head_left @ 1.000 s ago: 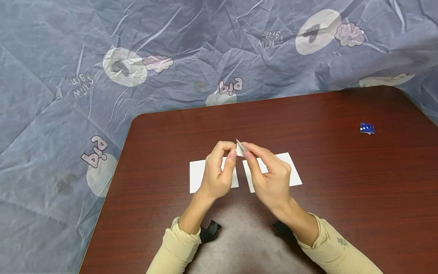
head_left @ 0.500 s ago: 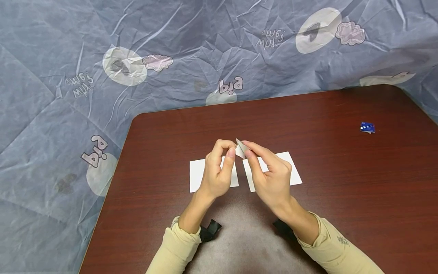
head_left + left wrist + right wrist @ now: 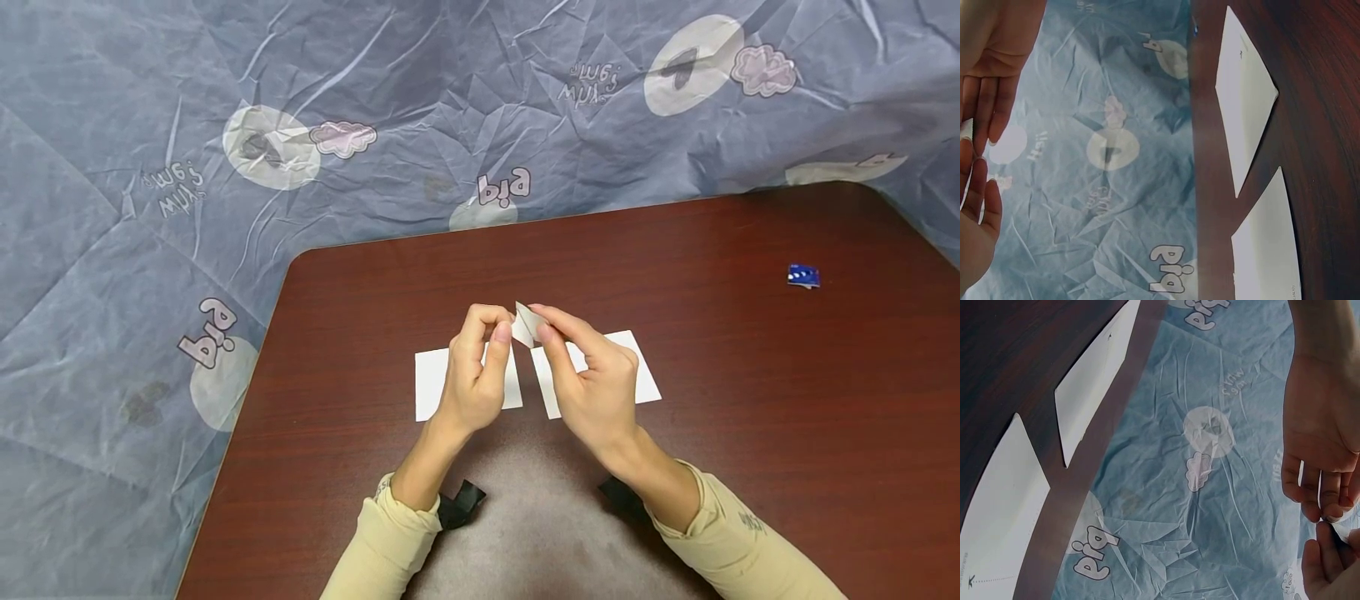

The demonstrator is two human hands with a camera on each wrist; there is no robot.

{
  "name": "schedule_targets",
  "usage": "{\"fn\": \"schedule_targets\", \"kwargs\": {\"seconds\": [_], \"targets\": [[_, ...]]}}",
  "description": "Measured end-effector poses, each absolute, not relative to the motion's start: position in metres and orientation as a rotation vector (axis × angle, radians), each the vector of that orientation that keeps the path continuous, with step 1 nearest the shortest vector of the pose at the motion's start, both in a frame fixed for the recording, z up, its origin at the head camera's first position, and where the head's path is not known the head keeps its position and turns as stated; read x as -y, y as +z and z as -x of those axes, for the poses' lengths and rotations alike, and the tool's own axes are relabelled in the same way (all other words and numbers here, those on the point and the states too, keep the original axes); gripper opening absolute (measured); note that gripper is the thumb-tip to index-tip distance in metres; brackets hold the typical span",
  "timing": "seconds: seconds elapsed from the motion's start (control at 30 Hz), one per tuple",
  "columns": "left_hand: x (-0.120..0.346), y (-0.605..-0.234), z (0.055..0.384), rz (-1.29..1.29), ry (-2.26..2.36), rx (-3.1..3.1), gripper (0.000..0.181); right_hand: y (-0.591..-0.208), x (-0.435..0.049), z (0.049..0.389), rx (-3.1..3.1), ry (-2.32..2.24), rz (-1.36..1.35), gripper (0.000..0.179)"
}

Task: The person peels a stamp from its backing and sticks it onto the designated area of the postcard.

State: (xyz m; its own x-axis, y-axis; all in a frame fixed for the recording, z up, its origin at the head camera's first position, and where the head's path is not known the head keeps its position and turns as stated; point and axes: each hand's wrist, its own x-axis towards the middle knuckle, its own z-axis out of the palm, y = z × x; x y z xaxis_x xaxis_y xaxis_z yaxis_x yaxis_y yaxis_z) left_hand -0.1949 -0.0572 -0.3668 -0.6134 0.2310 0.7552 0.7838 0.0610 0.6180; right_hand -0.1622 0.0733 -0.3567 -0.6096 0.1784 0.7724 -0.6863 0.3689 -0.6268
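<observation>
- Black straps, two, lower middle of the frame: left one (image 3: 461, 504), right one (image 3: 622, 502), beside your wrists. Judged risk: lowering your forearms could drag a loose end across a card.
- Left hand (image 3: 476, 371), centre: thumb and forefinger appear to pinch the piece's left edge; exact contact is partly hidden.
- Right hand (image 3: 598, 392), right of centre: thumb and forefinger pinch the piece's right side.
- Small folded white piece (image 3: 529, 325), centre, held between your fingertips above the table. Judged risks: tearing or creasing askew if your hands pull unevenly; dropping if one pinch slackens, so small is the grip.
- White cards, two, flat beneath your hands: left card (image 3: 430, 383), right card (image 3: 645, 383). A narrow gap parts them; a low sweep of your hand could shift either.
- Tabletop (image 3: 787, 408), red-brown: broad room for you to the right, less to the left, where its edge slants down the frame.
- Blue packet (image 3: 803, 276), upper right, well apart from your hands.
- Far table edge, rounded at upper left; printed cloth (image 3: 420, 75) beyond, limiting your forward reach.
</observation>
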Motion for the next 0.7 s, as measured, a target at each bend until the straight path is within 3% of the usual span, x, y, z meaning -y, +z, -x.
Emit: {"fn": "schedule_targets", "kwargs": {"seconds": [0.7], "targets": [[0.0571,-0.3654,0.197,0.991,-1.605,1.906,0.034,-0.356,-0.0736,0.1642,1.847,1.339,-0.474,0.023]]}}
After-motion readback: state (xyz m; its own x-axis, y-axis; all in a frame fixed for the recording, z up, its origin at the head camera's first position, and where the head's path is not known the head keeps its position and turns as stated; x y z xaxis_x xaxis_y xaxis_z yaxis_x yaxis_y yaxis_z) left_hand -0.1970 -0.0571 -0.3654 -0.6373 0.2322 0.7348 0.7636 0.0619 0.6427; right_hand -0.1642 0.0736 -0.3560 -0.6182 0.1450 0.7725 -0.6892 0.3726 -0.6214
